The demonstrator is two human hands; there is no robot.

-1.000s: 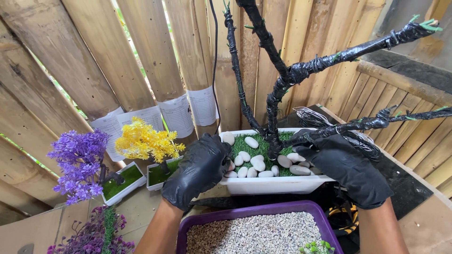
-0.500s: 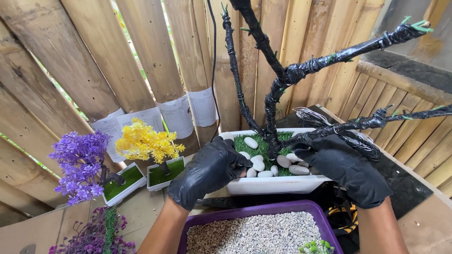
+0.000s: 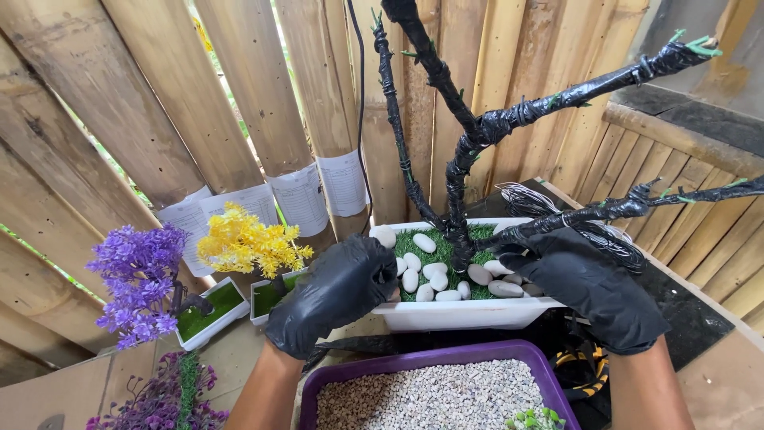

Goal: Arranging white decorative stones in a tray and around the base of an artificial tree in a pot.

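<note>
Gripping the white planter (image 3: 469, 312) at both ends — left hand (image 3: 334, 293) and right hand (image 3: 585, 287), gloved, well apart; looks top-heavy, stiff-branched, pebbles loose — best held low.

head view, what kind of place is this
Probably a home craft corner for making artificial bonsai trees: a bamboo-slat wall, a tape-wrapped wire tree in a white planter, and small finished purple and yellow trees.

I found passage tight around the white planter (image 3: 469, 312): black wrapped branches (image 3: 485, 131) crossed overhead, the bamboo fence (image 3: 239, 95) closed the rear, the purple gravel tray (image 3: 434, 390) blocked the near side. Open room lay between planter and yellow tree (image 3: 247, 243).
</note>
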